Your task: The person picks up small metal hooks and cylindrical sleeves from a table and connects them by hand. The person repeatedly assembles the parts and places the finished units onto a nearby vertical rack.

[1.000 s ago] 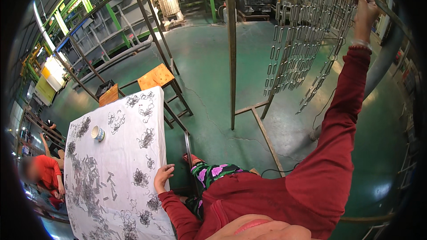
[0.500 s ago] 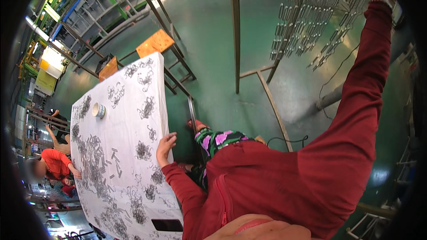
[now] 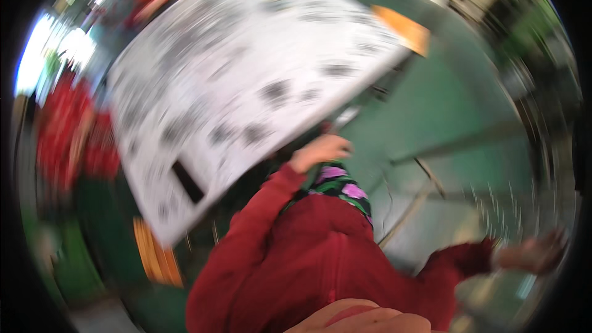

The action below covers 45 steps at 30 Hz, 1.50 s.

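Observation:
The picture is smeared by motion. My left hand (image 3: 320,153) hangs in front of my body by the near edge of the white-covered table (image 3: 296,124), fingers loosely bent and slightly apart, with nothing seen in it. At the far right my right hand (image 3: 535,254) is stretched out beside thin hanging metal wire pieces (image 3: 502,209); its fingers are too blurred to read. Small dark parts (image 3: 275,90) lie in several heaps on the table. A flat black phone-like slab (image 3: 187,181) rests near the table's left corner.
Orange-brown wooden boards (image 3: 404,28) show past the table's far right corner, and a wooden stool or board (image 3: 155,251) stands by its near left corner. People in red (image 3: 65,132) are at the left and far side. A thin frame bar (image 3: 407,216) lies low on the green floor.
The view has swung right, so the table now sits slantwise across the upper left. My right arm has come down from high beside the hanging wires. My left hand stays near the table edge.

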{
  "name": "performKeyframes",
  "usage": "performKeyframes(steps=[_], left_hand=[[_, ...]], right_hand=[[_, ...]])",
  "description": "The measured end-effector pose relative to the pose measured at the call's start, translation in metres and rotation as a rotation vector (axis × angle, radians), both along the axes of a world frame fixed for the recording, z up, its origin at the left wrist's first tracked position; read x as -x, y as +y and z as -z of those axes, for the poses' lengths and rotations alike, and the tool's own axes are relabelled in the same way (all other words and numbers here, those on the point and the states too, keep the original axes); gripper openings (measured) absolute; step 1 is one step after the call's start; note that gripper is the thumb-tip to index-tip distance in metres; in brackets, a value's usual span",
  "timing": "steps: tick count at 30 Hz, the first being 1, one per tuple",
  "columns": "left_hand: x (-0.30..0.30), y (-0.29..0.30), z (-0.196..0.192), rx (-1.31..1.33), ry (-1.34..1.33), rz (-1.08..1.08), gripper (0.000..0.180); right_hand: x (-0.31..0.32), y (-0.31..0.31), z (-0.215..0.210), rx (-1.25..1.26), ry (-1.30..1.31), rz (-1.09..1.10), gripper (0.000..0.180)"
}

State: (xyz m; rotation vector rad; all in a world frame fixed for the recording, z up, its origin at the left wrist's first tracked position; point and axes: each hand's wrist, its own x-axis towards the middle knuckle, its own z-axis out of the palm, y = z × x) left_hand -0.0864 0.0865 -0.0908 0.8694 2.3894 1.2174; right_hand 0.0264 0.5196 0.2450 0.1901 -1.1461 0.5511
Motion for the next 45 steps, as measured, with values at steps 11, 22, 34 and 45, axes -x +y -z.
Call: performKeyframes(steps=[11,22,34,45], left_hand=[[-0.124,-0.172,-0.066,-0.035,0.216,-1.322,0.032],[-0.08,-0.396,-0.062,0.479,0.017,-1.699,0.042],[-0.027,-0.397,-0.057,0.23,0.107,-1.535,0.025],[-0.055,-0.425,-0.076,0.244,-0.228,-1.646,0.031]], right_hand=[[0.131,-0.248,0.109,0.256,-0.19,-1.351,0.026],[0.133,-0.207,0.1,0.232,-0.459,-0.618,0.008],[0.186,-0.257,0.137,0.18,-0.616,-0.959,0.021],[0.197,-0.306,0.142,0.204,-0.775,-0.9,0.019]])
